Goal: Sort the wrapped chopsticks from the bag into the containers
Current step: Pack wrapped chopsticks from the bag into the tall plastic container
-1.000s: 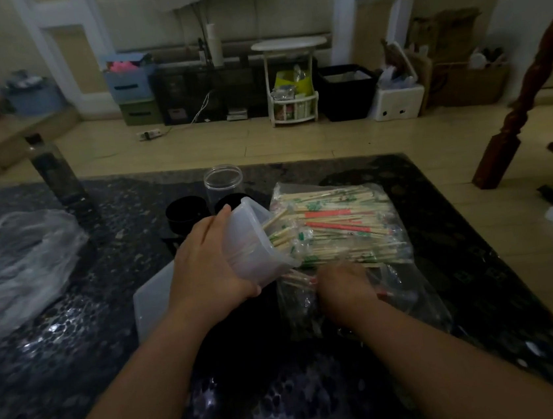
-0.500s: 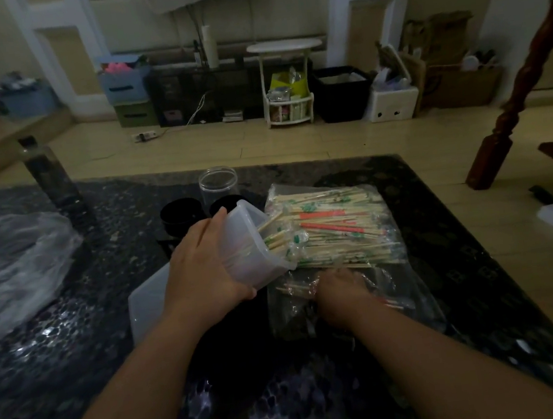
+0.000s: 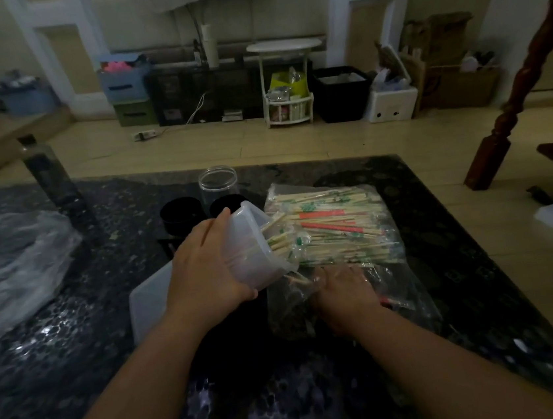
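My left hand (image 3: 206, 272) grips the tilted tub (image 3: 251, 246), chopsticks (image 3: 280, 241) poking out beside the bag (image 3: 409, 294); I can't tell my right hand's (image 3: 343, 294) grasp; tipped further, they may spill onto the tabletop (image 3: 79, 369).

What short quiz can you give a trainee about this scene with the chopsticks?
1. True or false: the left hand holds the container tilted, its mouth toward the chopstick bag.
2. Where is the right hand? A. at the near end of the chopstick bag. B. raised high in the air. C. resting on the left forearm.
3. How many black cups stand by the clear jar?
Key: 1 true; 2 A; 3 two.
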